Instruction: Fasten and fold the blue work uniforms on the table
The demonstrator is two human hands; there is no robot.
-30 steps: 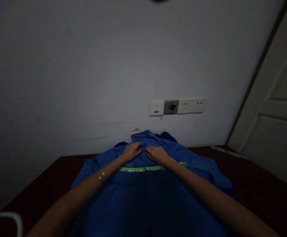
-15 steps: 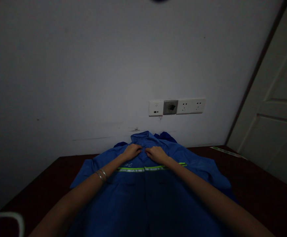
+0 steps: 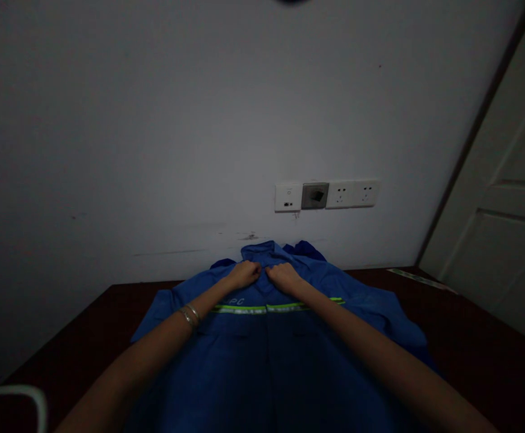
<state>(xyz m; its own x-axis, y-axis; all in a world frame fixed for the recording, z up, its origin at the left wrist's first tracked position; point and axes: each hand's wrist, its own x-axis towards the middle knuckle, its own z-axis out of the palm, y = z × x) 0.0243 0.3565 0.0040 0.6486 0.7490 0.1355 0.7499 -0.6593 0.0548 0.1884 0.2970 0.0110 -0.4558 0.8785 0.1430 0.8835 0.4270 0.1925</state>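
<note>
Head camera, right over the blue jacket (image 3: 235, 361), which lies front side up on the dark red tabletop (image 3: 86, 319), its collar (image 3: 257, 247) up by the pale wall (image 3: 176, 150). Left hand (image 3: 245, 273) is on the jacket's front opening just below the collar, fingers curled in, pinching cloth near the edge; right hand (image 3: 284, 278) mirrors it across the opening, knuckles up, pinching cloth too. A narrow gap splits the 2 hands, and any fastening at the fingertips is too small and dim to call! Silvery bangles (image 3: 190, 314) circle the left wrist, above the jacket. Across the jacket's chest runs a yellow-green and silver stripe (image 3: 284, 308), pale lettering (image 3: 236, 302) just above it. Darker blue cloth (image 3: 307, 249) bunches behind the jacket's shoulders. Beyond the jacket's collar, slightly right, sits a row of 4 wall plates (image 3: 352, 193), 3 white, 1 grey. Off to the jacket's right, a patterned strip (image 3: 422, 281) lies near a pale door (image 3: 515, 210); to its left, a blurred white curve (image 3: 23, 391) pokes in.
</note>
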